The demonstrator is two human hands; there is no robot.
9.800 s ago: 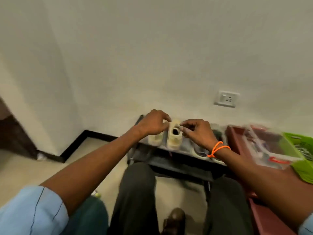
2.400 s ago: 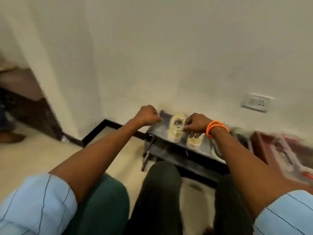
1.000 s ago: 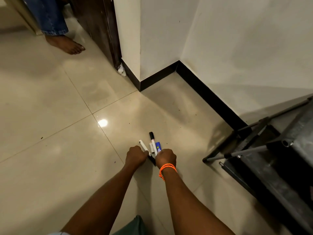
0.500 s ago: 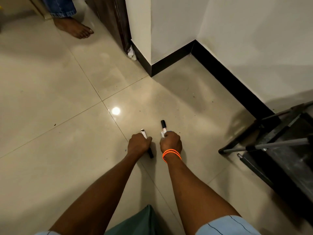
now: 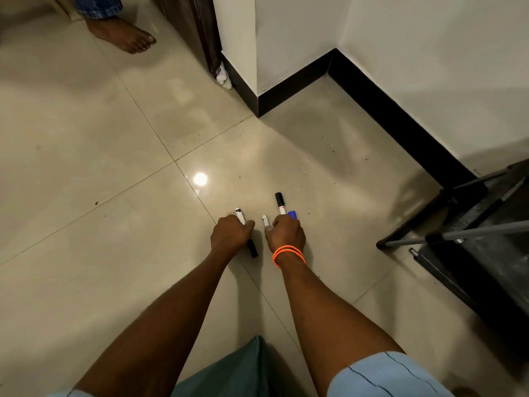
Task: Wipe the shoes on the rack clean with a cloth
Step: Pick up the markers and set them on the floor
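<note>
No readable text, brand or number anywhere; small red mark on black-capped marker [image 5: 280,204] barrel too blurred to read.

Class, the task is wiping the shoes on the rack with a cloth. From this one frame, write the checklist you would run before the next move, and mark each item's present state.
1. Cloth in hand: not ok. The left hand grips a white marker with a black cap.
2. Right hand free: not ok; it holds several markers.
3. Cloth in view: cannot tell; a small white scrap lies by the wall corner.
4. Shoes in view: not ok.
5. Dark metal rack within reach: ok, at the right.
</note>
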